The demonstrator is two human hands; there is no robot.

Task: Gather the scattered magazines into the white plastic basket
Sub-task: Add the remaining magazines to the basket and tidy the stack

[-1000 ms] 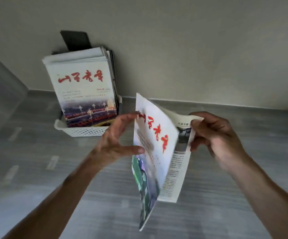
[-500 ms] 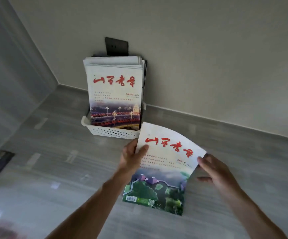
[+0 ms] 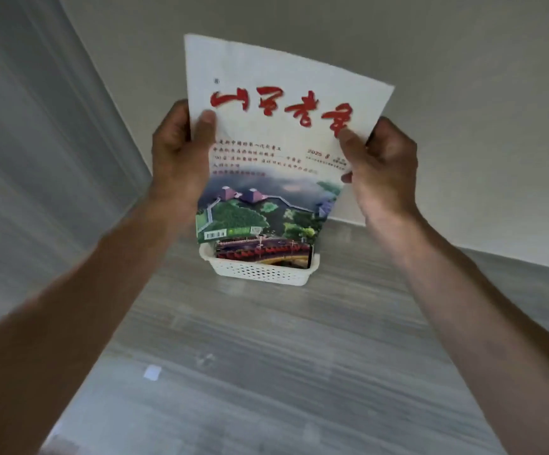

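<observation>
Head view: I see a magazine (image 3: 276,139) held up in the middle of the frame, cover facing me. It has big red letters across the top and a green picture with little houses at the bottom. It stands almost upright and leans a bit to the right. Its bottom edge hangs just above the white plastic basket (image 3: 260,272), and I cannot tell if it touches anything there.

My left hand (image 3: 178,152) grips the left edge of the magazine. The thumb lies on the cover and the other fingers are curled behind the page. My right hand (image 3: 381,165) grips the right edge the same way, thumb on the front by the last red letter, fingers tucked behind. So both hands are clenched on the magazine.

The white plastic basket sits on the gray floor (image 3: 266,372), a little below the middle of the frame. It has small holes in its side. Inside it stand other magazines (image 3: 263,252); I can only see a strip of one cover, dark with red and yellow, since the held magazine hides the rest.

Behind the basket is a pale wall (image 3: 463,93) that fills the upper right of the frame. A gray panel (image 3: 30,142) runs down the left side, blurry. A small white spot (image 3: 152,372) lies on the floor in the lower left.
</observation>
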